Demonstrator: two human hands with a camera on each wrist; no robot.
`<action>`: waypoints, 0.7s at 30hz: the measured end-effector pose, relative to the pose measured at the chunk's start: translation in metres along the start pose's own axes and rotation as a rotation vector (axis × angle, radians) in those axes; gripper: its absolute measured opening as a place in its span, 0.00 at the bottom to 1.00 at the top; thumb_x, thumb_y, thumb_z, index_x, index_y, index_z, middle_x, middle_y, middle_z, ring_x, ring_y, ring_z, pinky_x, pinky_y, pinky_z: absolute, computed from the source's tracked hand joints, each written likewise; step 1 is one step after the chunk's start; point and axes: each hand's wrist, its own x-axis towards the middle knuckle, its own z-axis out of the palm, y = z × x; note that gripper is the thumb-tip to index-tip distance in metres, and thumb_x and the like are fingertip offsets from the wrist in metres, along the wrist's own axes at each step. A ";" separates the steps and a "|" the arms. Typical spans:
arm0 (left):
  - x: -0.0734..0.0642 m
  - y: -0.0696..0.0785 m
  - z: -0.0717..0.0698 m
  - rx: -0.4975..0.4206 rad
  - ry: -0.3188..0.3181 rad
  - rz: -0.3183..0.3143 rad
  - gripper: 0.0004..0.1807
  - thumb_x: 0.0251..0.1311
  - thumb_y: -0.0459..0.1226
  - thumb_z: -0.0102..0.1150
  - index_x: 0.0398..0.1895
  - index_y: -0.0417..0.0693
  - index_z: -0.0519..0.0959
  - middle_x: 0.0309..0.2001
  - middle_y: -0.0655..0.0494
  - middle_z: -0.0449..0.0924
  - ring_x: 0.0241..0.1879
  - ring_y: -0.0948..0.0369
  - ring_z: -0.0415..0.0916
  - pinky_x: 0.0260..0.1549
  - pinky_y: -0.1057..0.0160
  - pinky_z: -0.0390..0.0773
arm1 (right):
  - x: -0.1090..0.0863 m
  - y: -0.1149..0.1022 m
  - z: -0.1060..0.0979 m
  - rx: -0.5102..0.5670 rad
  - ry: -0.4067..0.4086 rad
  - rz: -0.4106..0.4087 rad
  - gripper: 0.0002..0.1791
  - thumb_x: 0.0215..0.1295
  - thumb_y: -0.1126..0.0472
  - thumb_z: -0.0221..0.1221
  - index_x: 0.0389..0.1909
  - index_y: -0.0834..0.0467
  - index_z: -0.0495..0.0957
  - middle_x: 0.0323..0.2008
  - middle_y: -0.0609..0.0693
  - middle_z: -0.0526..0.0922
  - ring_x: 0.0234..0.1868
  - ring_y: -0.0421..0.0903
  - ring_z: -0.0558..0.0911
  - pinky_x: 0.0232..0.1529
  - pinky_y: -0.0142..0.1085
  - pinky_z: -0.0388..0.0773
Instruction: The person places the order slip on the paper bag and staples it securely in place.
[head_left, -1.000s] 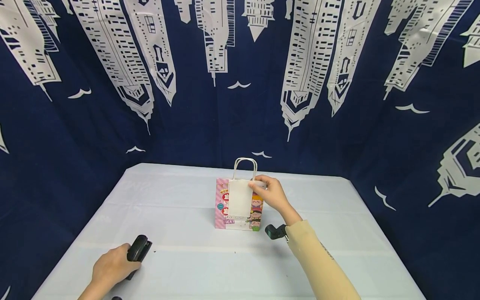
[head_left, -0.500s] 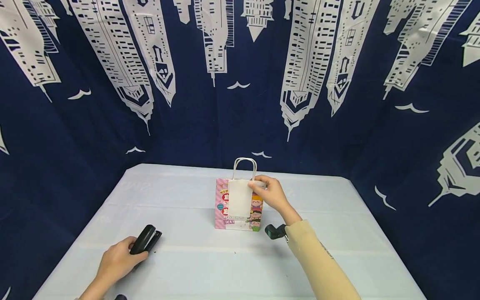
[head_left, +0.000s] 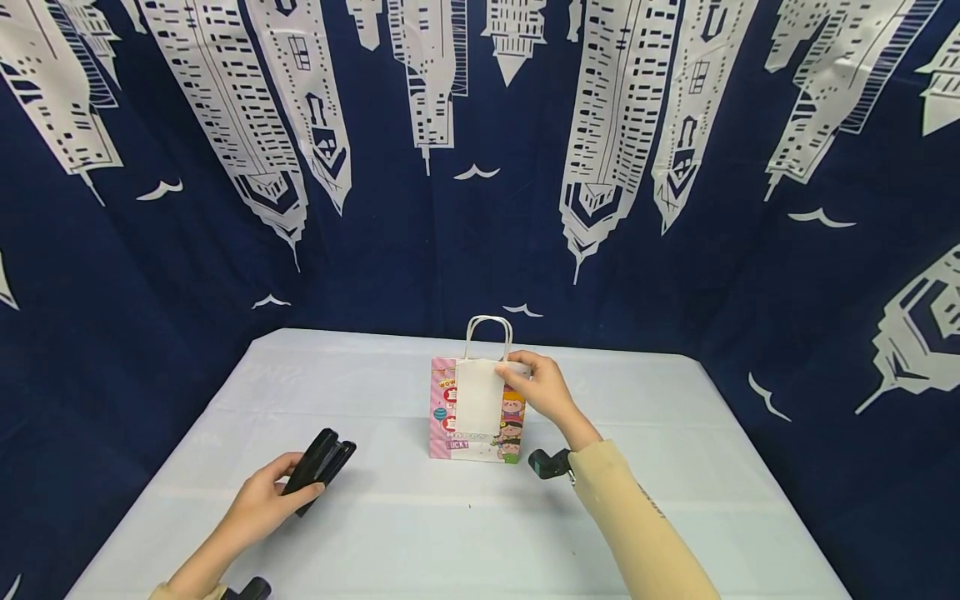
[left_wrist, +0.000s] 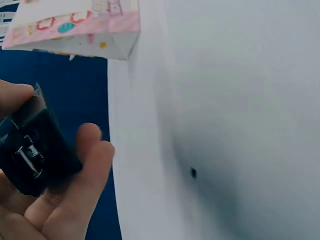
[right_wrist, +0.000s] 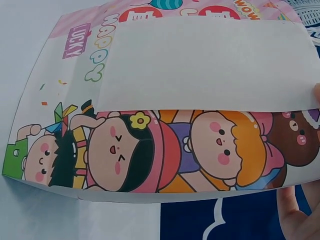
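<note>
A small pink gift bag (head_left: 442,433) with cartoon children and white twisted handles (head_left: 489,318) stands upright on the table. Flat against its front lies a blank white slip of paper (head_left: 478,400), also broad in the right wrist view as white paper (right_wrist: 210,65). My right hand (head_left: 549,390) pinches the slip and the bag's top edge together at the right side. In my left hand (head_left: 262,504) is a black stapler (head_left: 321,471), raised over the table left of the bag. Fingers and thumb grip the stapler (left_wrist: 37,145) from both sides in the left wrist view.
The table (head_left: 390,533) has a white cover. Behind it hangs a dark blue curtain (head_left: 420,250) with white buildings and birds. A small dark speck (left_wrist: 193,173) lies on the table cover. A black wrist camera (head_left: 550,463) sits at the right sleeve.
My left hand has carried the stapler up from the table's near left, forward and right towards the bag. The right hand, paper and bag have stayed in place.
</note>
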 end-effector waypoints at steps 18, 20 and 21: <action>0.022 0.049 0.016 -0.425 -0.173 0.136 0.26 0.57 0.38 0.64 0.56 0.38 0.67 0.50 0.41 0.75 0.36 0.53 0.77 0.36 0.60 0.78 | 0.000 0.000 0.001 0.012 0.003 0.005 0.15 0.60 0.55 0.63 0.43 0.61 0.81 0.45 0.55 0.82 0.50 0.50 0.77 0.52 0.48 0.73; 0.025 0.055 0.018 -0.458 -0.175 0.135 0.25 0.57 0.39 0.64 0.55 0.38 0.68 0.49 0.43 0.75 0.37 0.54 0.76 0.37 0.60 0.78 | 0.000 0.000 0.001 0.019 0.006 0.004 0.15 0.60 0.55 0.63 0.42 0.61 0.81 0.45 0.55 0.82 0.51 0.50 0.77 0.52 0.48 0.73; 0.027 0.057 0.020 -0.470 -0.173 0.135 0.25 0.57 0.39 0.64 0.54 0.38 0.69 0.48 0.43 0.75 0.37 0.54 0.76 0.38 0.60 0.78 | 0.000 0.000 0.001 0.021 0.006 0.003 0.15 0.60 0.55 0.63 0.42 0.61 0.81 0.45 0.55 0.82 0.51 0.50 0.77 0.52 0.48 0.73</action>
